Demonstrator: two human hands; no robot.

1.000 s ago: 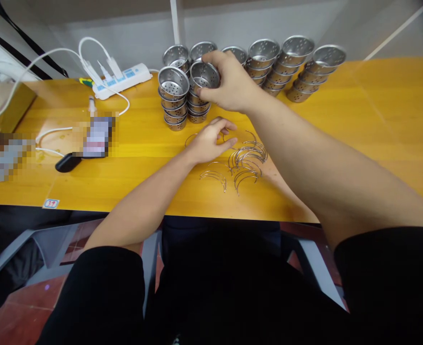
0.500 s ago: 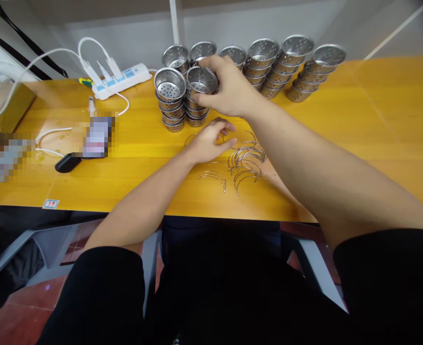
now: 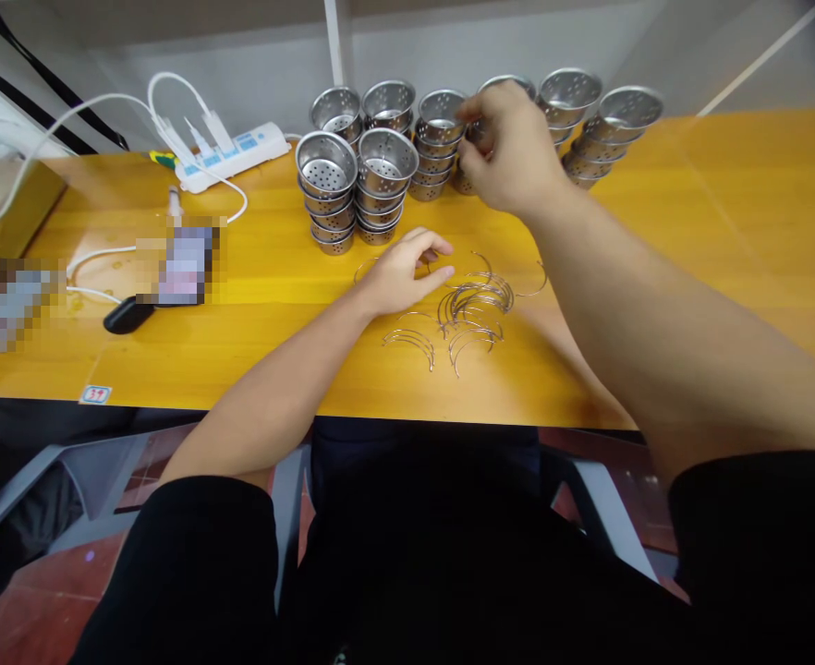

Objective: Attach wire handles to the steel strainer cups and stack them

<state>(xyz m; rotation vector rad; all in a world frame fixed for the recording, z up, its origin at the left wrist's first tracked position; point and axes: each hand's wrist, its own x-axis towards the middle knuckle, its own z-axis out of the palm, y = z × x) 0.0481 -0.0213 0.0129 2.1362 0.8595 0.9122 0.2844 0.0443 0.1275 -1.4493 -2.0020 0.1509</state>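
Several stacks of perforated metal cups stand along the back of the table. My right hand (image 3: 511, 148) is in the air before the back row, its thumb and fingers apart with nothing visible between them. It partly covers a cup stack (image 3: 508, 85), and just left of it is another stack (image 3: 441, 111). Two front stacks, the left one (image 3: 325, 171) and the right one (image 3: 387, 166), stand untouched. My left hand (image 3: 407, 271) rests on the table, thumb and fingers apart, beside a loose pile of thin curved metal wires (image 3: 477, 305).
A white power strip (image 3: 234, 157) with plugged-in cables lies at the back left. In front of it are a phone (image 3: 186, 266) with a blurred screen and a small black case (image 3: 128, 315). A numbered label (image 3: 95, 395) marks the table's front edge.
My right hand has let go of the front right cup stack and moved right, to the back row. That stack stays in place. My left hand has hardly moved.
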